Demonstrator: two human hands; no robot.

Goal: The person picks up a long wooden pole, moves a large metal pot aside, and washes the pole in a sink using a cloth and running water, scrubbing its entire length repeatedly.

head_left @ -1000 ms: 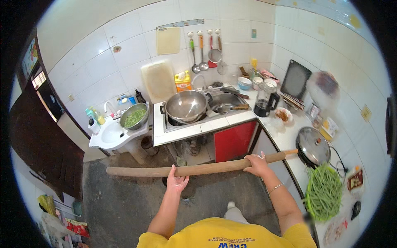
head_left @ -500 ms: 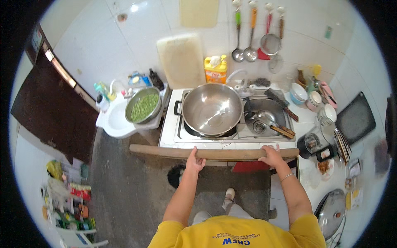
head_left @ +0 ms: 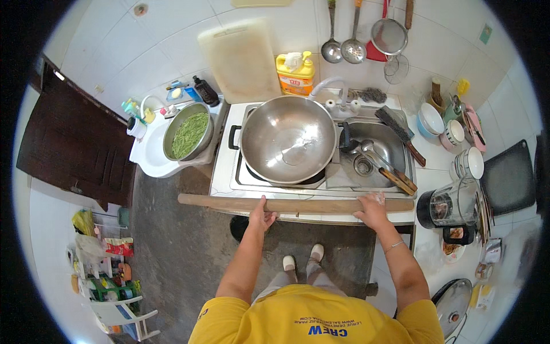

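Observation:
A long brown wooden pole (head_left: pixel 312 205) lies level along the front edge of the white tiled counter, its left end reaching past the counter. My left hand (head_left: pixel 262 217) is closed around it near the middle, thumb up in front and fingers curled underneath. Toward its right end, my right hand (head_left: pixel 372 211) grips it from above, and a whitish patch shows on that hand. Just beyond the pole, a large two-handled steel wok (head_left: pixel 288 140) sits on the stove with a little clear liquid at its bottom.
Right of the wok, a steel sink (head_left: pixel 378 137) holds wooden-handled utensils (head_left: pixel 395 180). A bowl of cut green beans (head_left: pixel 191 136) rests on the white washbasin (head_left: pixel 150 152) at left. A blender jug (head_left: pixel 450 206) and bowls (head_left: pixel 429 120) line the right counter; ladles (head_left: pixel 331 50) hang on the wall.
The view has shifted, so the wok and pole appear higher and both my feet now show. Both hands keep their hold on the pole.

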